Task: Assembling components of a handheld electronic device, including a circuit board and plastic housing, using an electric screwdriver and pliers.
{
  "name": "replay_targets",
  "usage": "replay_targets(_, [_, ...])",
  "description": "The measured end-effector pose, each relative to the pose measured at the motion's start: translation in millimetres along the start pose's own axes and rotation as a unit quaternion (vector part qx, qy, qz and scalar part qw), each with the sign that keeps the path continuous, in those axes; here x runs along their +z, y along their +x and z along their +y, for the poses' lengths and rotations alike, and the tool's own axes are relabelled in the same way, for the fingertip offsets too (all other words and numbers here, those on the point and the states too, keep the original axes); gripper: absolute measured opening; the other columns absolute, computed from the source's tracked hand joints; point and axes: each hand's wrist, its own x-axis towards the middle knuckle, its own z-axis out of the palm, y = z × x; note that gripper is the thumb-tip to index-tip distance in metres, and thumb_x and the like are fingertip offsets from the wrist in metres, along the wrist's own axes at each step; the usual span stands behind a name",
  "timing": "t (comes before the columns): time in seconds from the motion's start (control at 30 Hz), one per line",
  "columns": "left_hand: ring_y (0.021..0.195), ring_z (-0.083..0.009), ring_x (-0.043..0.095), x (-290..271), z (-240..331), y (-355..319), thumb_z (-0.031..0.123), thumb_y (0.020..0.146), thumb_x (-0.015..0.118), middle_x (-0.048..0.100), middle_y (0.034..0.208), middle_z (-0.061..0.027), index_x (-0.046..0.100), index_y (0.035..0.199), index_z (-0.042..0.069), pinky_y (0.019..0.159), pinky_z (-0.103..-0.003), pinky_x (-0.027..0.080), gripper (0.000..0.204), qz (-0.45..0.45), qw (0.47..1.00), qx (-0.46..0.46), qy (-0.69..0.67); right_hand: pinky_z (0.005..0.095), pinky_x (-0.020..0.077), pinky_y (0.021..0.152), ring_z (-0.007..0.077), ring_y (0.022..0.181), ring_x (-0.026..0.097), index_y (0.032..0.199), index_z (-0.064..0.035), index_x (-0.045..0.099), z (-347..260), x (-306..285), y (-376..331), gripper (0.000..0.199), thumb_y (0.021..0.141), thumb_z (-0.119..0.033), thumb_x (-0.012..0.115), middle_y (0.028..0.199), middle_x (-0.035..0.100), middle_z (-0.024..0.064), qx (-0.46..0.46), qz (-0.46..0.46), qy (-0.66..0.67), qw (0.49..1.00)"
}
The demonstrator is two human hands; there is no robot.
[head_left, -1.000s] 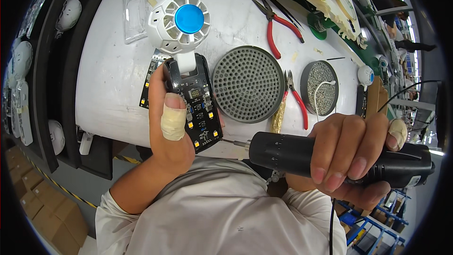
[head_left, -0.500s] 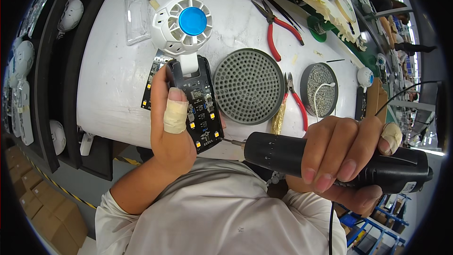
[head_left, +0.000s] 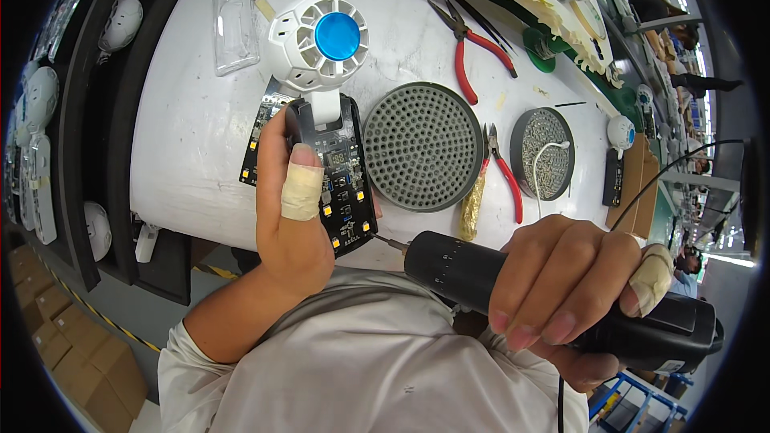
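Observation:
My left hand (head_left: 295,208), its thumb wrapped in tape, grips a black circuit board assembly (head_left: 345,184) with small yellow-white components. A white vented round head with a blue disc (head_left: 337,36) is joined to the assembly's far end by a white neck. Closed around a black electric screwdriver (head_left: 465,273) is my right hand (head_left: 573,289), with tape on one finger. The thin bit (head_left: 389,241) points left and reaches the near right corner of the board. Whether it sits in a screw there is too small to tell. Another circuit board (head_left: 255,140) lies partly behind the held one.
Right of the board lies a round grey tray with many holes (head_left: 423,147). Beyond it are red-handled pliers (head_left: 459,56), cutters (head_left: 504,168) and a round dish of screws (head_left: 542,136). A clear plastic piece (head_left: 236,32) lies far left; a dark rack (head_left: 120,128) borders the table.
The screwdriver's rear end has swung toward me and its body has shifted slightly left, the bit staying at the board's corner. The white head has moved a little right.

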Motion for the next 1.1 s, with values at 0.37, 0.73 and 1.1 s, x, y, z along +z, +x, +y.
replay_targets(0.37, [0.063,-0.0183,0.06,3.3,-3.2,-1.2,0.03,0.101,0.04,0.056,0.097,-0.0134,0.024,0.142,0.002,0.055,-0.031,0.052,0.051,0.011,1.0,0.007,0.01,0.0296,0.0538,0.045,0.0165,0.055,0.061,0.11,-0.0023,0.043,-7.9,-3.5,2.9,0.04,0.084,-0.012,0.072,0.083,0.057,0.0082,0.033,-0.037,-0.022,0.999])
replay_targets(0.73, [0.068,-0.0188,0.061,2.3,-4.6,-0.8,0.03,0.1,0.042,0.055,0.106,-0.014,0.024,0.142,0.002,0.056,-0.032,0.053,0.053,0.001,1.0,0.009,0.018,0.0319,0.0455,0.054,0.0162,0.064,0.054,0.122,-0.001,0.043,-7.2,-30.2,11.8,0.05,0.087,-0.032,0.059,0.089,0.052,0.0098,0.03,0.045,-0.139,0.989])
replay_targets(1.1, [0.069,-0.0205,0.062,1.1,-3.5,-0.7,0.037,0.098,0.047,0.054,0.109,-0.0141,0.025,0.142,0.004,0.058,-0.034,0.055,0.058,0.011,0.999,-0.009,0.035,0.035,0.0466,0.056,0.019,0.064,0.054,0.124,-0.0011,0.043,-0.3,-28.5,7.8,0.049,0.088,-0.032,0.055,0.091,0.053,0.012,0.066,0.062,-0.168,0.982])
